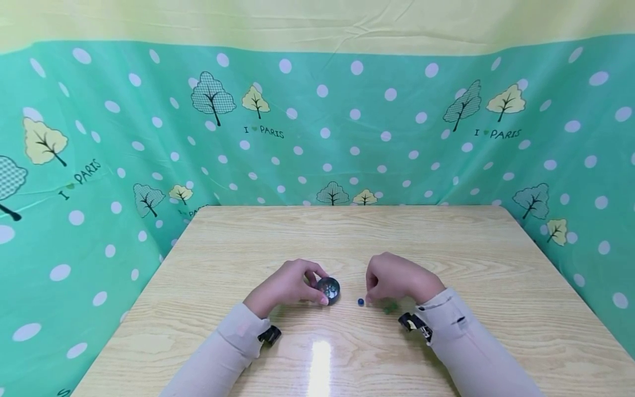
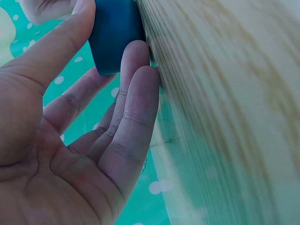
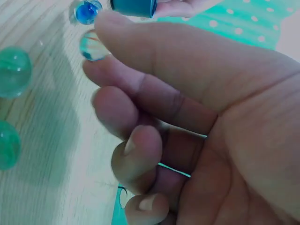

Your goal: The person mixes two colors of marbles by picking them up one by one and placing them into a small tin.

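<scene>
Now our right hand (image 1: 397, 278) pinches a clear, orange-streaked glass marble (image 3: 92, 46), upper left of the right-wrist view, likely light, hard and slippery, best gripped across its middle, while our left hand (image 1: 290, 283) holds a dark-blue round cup (image 2: 117, 40), lower centre of the head view

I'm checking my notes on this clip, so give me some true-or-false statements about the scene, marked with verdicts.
1. The left hand holds a round container. True.
2. The right hand pinches the blue marble. False: it pinches a clear marble with coloured streaks; the blue marble lies on the table.
3. Two green marbles show in the right wrist view. True.
4. Both hands grip the container. False: only the left does.
5. The curtain behind the table has pale dots. True.
</scene>
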Tool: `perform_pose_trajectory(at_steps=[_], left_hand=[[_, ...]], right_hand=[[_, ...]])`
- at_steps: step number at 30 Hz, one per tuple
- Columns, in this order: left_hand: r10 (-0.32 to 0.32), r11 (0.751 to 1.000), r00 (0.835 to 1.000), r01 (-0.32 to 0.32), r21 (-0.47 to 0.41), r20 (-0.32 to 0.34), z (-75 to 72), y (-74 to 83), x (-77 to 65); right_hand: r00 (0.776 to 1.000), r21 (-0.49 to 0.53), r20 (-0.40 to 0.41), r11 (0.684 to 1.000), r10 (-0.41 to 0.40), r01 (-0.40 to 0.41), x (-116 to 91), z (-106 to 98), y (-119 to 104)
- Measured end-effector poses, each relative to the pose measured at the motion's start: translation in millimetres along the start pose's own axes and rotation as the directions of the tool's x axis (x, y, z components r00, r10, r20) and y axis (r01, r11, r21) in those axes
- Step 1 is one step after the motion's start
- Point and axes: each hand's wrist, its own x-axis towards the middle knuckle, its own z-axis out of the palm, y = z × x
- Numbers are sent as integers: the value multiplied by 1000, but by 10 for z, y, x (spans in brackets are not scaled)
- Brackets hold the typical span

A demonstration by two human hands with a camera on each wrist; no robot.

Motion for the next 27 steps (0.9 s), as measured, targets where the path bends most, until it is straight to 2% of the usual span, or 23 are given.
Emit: perform_pose_trajectory(at_steps=[9, 13, 18, 27], left_hand=[[1, 1000, 1000, 0, -17, 5, -1, 0, -11], [15, 1000, 1000, -15, 20, -6, -1, 11, -7], [20, 998, 1000, -19, 66, -14, -6, 21, -9], [23, 997, 1000, -22, 69, -10, -12, 27, -15]], right_hand=[[998, -9, -59, 1000, -18, 17, 34, -16, -20], [993, -19, -103, 998, -59, 57, 63, -26, -30], [982, -36, -157, 994, -108, 103, 92, -26, -36], [948, -95, -266, 984, -173, 153, 133, 34, -92]])
